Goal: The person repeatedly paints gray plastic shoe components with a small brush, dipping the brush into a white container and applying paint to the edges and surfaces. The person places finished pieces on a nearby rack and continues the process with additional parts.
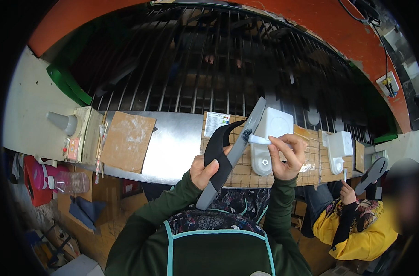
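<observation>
A sandal (240,148) with a grey sole and a wide black strap is tilted up in front of me. My left hand (202,172) is closed round its strap and sole, the thumb lying on the strap. Between the thumb and fingers of my right hand (288,155) is a small brush (260,140) with a white handle. Its dark bristles touch the sole's edge or upper face; I cannot tell which. Just behind the brush stands a white plastic container (277,122) with a round-ended lower part, on a board marked with a grid (237,177).
Metal rollers (172,87) run along the far side of the bench. At left are a cardboard sheet (129,140), thin sticks (100,149) and a grey cone (62,123). On the right, a co-worker in yellow (366,234) holds a brush and a sandal near another white container (339,145).
</observation>
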The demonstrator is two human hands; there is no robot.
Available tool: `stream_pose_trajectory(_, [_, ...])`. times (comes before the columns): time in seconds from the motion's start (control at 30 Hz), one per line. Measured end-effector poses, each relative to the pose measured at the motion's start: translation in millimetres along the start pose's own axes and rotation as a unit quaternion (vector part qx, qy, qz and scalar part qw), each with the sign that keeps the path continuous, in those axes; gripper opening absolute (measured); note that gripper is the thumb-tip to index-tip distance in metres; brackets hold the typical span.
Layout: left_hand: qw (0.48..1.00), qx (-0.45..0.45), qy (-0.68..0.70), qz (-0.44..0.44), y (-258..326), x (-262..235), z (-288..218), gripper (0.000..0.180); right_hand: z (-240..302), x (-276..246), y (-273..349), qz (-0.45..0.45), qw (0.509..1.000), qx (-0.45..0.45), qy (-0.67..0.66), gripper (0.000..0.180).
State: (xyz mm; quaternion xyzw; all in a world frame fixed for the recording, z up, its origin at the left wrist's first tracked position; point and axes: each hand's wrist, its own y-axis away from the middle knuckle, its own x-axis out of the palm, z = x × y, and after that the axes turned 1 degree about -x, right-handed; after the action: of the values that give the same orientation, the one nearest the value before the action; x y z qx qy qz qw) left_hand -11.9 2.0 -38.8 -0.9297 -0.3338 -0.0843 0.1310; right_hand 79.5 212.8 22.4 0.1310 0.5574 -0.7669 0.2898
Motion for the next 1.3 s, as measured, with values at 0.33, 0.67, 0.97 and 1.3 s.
stream_pose_trajectory(0.33, [0.999, -0.036, 0.029, -0.019, -1, 1, -1, 0.044, 9, 1, 1, 0.016, 1.000, -0.012, 0.015, 0.025])
stream_pose_trajectory(0.67, [1.000, -0.001, 0.027, -0.004, -1, 4, -5, 0.043, 1, 5, -9, -0.050, 0.994, 0.093, -0.008, 0.020])
stream_pose_trajectory(0.97, [0.999, 0.025, -0.027, 0.003, 1, -3, 1, 0.038, -2, -11, -16, 0.025, 0.999, 0.038, 0.026, 0.019])
stream_pose_trajectory(1.3, [1.000, 0.008, -0.023, -0.018, -1, -1, -2, 0.037, 0, -10, -10, 0.071, 0.997, 0.029, 0.010, 0.019])
